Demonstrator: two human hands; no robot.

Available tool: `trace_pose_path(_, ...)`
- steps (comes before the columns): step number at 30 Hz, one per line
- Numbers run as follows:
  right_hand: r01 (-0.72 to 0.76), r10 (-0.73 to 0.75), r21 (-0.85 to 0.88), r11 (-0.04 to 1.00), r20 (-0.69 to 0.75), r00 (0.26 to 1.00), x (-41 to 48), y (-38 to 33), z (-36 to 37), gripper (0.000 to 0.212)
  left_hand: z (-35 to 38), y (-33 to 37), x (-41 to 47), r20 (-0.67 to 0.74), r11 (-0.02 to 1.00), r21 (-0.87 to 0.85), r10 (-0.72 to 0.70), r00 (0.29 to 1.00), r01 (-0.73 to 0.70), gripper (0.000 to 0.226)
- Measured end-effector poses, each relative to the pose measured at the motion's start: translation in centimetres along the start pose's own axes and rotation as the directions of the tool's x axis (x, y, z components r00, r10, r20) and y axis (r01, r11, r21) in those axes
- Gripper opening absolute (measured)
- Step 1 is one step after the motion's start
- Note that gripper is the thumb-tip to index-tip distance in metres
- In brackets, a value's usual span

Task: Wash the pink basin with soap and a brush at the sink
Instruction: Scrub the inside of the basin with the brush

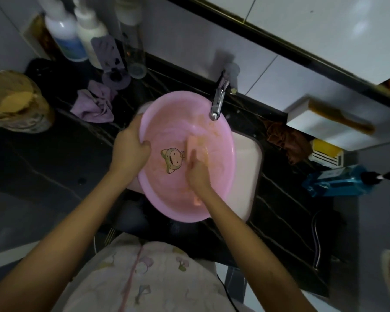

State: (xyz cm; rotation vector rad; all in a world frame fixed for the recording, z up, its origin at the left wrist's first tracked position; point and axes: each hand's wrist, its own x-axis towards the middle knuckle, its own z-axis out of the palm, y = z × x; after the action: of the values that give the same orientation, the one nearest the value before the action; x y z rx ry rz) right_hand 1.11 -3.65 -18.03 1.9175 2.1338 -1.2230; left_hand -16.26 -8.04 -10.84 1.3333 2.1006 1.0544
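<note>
A home bathroom: a white sink (248, 154) with a chrome tap (217, 102) is set into a black marbled table (43, 154) against a white tiled wall (279, 37). Toiletry bottles (65, 34) stand at the back, a comb (340, 118) lies on a white box (306, 119), and a crumpled purple cloth (95, 104) lies beside the sink.

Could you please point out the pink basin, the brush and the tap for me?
pink basin (167, 122): head view, bare inner wall by the far rim.
brush (196, 147): head view, its orange back.
tap (218, 100): head view, middle of the chrome spout.
</note>
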Motion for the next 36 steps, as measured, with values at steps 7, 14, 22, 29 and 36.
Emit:
trace_pose_path(7,-0.01,0.024,-0.097,0.995,0.15,0.988,-2.5,4.8,-1.2,0.043,-0.2,0.4,-0.4,-0.011,1.0,-0.002,-0.012,1.0,0.012,0.07)
trace_pose_path(14,0.176,-0.177,-0.066,0.982,-0.009,0.984,1.4,0.4,-0.4,0.049,-0.5,1.4,-0.5,-0.006,0.999,0.011,0.033,0.999,-0.033,0.069)
trace_pose_path(22,0.273,-0.184,-0.35,0.896,0.267,0.946,0.3,4.3,-4.4,0.06,-0.6,1.3,-0.4,-0.004,0.998,0.032,0.054,0.999,-0.054,0.07)
trace_pose_path(29,0.195,-0.107,-0.781,0.593,0.164,0.981,4.2,6.0,-10.5,0.06,-0.5,2.2,-0.8,0.006,0.996,0.028,0.079,0.997,-0.079,0.074)
trace_pose_path(36,0.129,0.096,-0.455,0.881,0.438,0.894,-5.1,6.8,-4.4,0.041,-0.2,1.3,-0.7,-0.022,0.999,-0.043,0.017,1.0,-0.018,0.074)
